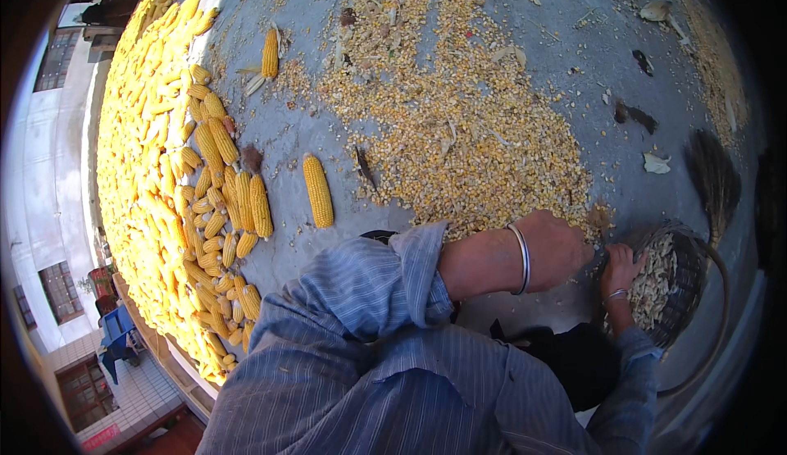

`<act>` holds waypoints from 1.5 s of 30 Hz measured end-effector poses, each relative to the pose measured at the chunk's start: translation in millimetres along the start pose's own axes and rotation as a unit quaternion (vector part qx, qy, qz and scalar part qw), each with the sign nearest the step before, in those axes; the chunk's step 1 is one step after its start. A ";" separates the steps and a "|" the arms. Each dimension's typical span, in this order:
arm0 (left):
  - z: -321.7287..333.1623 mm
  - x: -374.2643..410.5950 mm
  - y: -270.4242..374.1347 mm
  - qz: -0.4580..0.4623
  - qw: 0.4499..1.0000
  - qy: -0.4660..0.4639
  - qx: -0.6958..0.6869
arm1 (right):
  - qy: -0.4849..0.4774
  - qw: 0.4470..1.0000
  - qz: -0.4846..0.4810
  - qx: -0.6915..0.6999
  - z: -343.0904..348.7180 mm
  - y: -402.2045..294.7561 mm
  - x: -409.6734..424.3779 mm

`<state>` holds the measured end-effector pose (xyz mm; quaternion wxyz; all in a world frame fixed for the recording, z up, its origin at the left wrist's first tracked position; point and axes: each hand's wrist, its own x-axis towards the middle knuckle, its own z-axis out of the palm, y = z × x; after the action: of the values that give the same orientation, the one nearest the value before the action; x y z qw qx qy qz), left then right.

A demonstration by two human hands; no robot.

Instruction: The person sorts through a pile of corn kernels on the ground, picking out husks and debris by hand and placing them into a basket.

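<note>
My left hand (556, 252), with a metal bangle at its wrist, is bent over the near right edge of the loose corn kernels (486, 147). Its back faces up and its fingers are mostly hidden. Close to its right, my right hand (622, 270) lies at the left rim of a dark woven basket (692, 276). Whether it grips the rim cannot be told. Pale, broken pieces, perhaps cob or husk, fill part of the basket (658, 286). A brown tuft, perhaps corn silk (599, 216), lies by the kernels just beyond my hands.
A large heap of corn cobs (147, 178) covers the left side, much of it in bright sun. Single cobs (318, 190) (270, 53) lie on the concrete floor (283, 129). Beyond the basket rests a bristle broom (713, 178). More kernels (713, 43) spread at the far right.
</note>
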<state>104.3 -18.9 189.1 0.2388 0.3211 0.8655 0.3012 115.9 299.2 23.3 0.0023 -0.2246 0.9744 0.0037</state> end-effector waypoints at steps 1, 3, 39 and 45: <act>-27.8 -11.0 -25.6 0.018 0.981 0.163 -0.101 | -0.002 1.000 0.003 -0.005 -1.9 4.4 1.9; -45.5 -44.6 -96.5 -0.083 0.944 0.251 -0.196 | -0.024 0.999 0.008 -0.024 -10.9 4.7 -0.8; 162.7 -528.2 -516.7 -0.602 0.660 0.448 -0.032 | -0.153 0.987 0.047 0.012 -10.9 -54.9 50.7; 161.5 -438.6 -493.2 -0.507 0.634 0.583 -0.016 | -0.152 0.981 0.014 0.123 -29.7 -127.8 79.8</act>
<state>297.3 -568.4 -160.9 -0.1950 -0.4148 0.8465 0.2707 100.1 149.1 51.7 0.1778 -0.2056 0.9588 -0.0826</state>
